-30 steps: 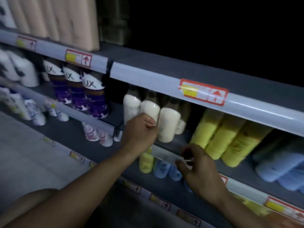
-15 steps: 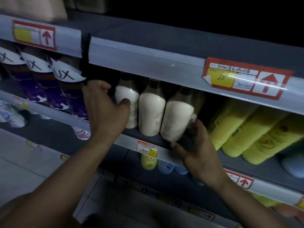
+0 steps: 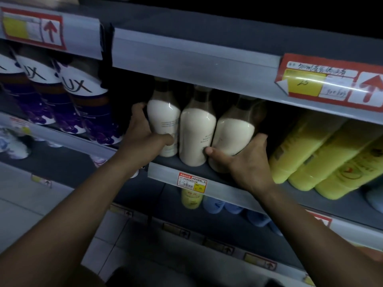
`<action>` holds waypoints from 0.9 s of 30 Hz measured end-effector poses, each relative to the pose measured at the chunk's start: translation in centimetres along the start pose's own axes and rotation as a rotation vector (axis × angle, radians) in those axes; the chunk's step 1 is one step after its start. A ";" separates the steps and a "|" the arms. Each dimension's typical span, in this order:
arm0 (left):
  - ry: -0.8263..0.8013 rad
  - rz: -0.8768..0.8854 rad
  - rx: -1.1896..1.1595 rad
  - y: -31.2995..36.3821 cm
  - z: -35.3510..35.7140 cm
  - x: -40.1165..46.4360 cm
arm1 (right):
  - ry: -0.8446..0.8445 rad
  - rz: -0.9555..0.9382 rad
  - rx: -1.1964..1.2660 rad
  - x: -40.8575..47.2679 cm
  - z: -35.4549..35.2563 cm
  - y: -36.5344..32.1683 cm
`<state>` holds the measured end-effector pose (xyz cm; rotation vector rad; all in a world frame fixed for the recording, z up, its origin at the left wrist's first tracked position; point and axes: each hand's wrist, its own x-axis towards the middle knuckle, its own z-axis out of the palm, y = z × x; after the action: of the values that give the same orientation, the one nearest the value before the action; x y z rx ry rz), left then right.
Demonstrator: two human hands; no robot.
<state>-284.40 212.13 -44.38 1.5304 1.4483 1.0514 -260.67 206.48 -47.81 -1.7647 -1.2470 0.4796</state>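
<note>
Thumb and fingers of the left hand (image 3: 143, 139) curl round the leftmost cream bottle (image 3: 163, 121), those of the right hand (image 3: 248, 164) round the tilted rightmost cream bottle (image 3: 232, 135), both at the front of the shelf (image 3: 165, 172), likely mid-straightening; the next move calls for standing the tilted one upright.

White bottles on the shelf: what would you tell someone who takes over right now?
Left hand grips the left white bottle, fingers behind it, thumb on its front.
Right hand grips the right white bottle, which tilts toward the middle white bottle.
All three sit side by side at the shelf front, between purple bottles and yellow bottles.
Done: both outer bottles are held.
Left: probably straighten the tilted one and square up the row.
</note>
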 end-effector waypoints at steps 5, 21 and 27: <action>-0.007 0.060 -0.002 -1.8 -0.3 0.5 | 0.013 -0.019 -0.036 -0.1 0.0 -0.1; 0.030 0.161 -0.005 -2.9 -0.3 0.5 | 0.065 -0.123 -0.088 -1.5 -0.1 -0.2; -0.033 0.131 -0.026 -3.1 -1.1 1.0 | 0.123 -0.166 -0.137 -2.6 -0.9 -0.1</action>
<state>-286.59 213.31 -46.81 1.6344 1.3221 1.1121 -261.14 203.75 -47.67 -1.7571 -1.3511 0.1916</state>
